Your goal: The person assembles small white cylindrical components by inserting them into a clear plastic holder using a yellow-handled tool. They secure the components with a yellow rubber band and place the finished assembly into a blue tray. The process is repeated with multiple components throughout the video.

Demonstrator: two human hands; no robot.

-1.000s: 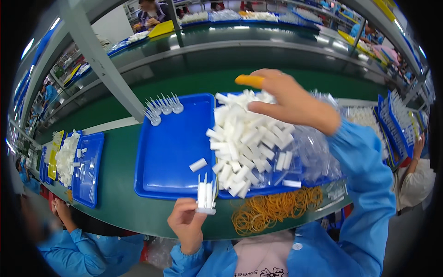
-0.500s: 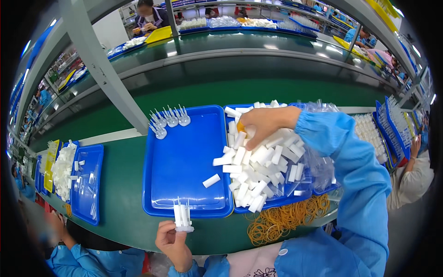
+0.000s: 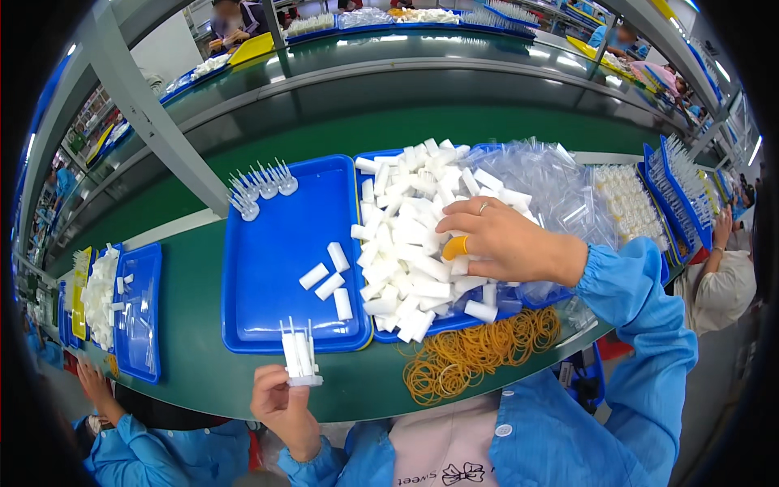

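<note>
My left hand [image 3: 286,408] grips a clear plastic base with upright pins [image 3: 303,380] near the bench's front edge. White cylinders [image 3: 297,351] sit on some of its pins. Over a heap of white cylinders [image 3: 406,243], my right hand [image 3: 511,243] has its thumb and index finger closed around one white cylinder [image 3: 460,265]. An orange finger cot [image 3: 455,247] covers part of the index finger. Left of the heap, a blue tray [image 3: 284,268] holds several loose white cylinders [image 3: 329,286]; several pinned bases [image 3: 264,183] stand in its far left corner.
Orange rubber bands [image 3: 475,351] lie in front of the heap's tray. Clear plastic pieces [image 3: 560,191] are piled to its right, beside stacked blue trays [image 3: 682,195]. A grey post [image 3: 154,122] rises at the far left. A co-worker's hand [image 3: 96,388] is at the left.
My right hand has shifted right and toward me across the heap. More loose cylinders now lie in the blue tray. The left hand still holds the pinned base. The whole view has shifted.
</note>
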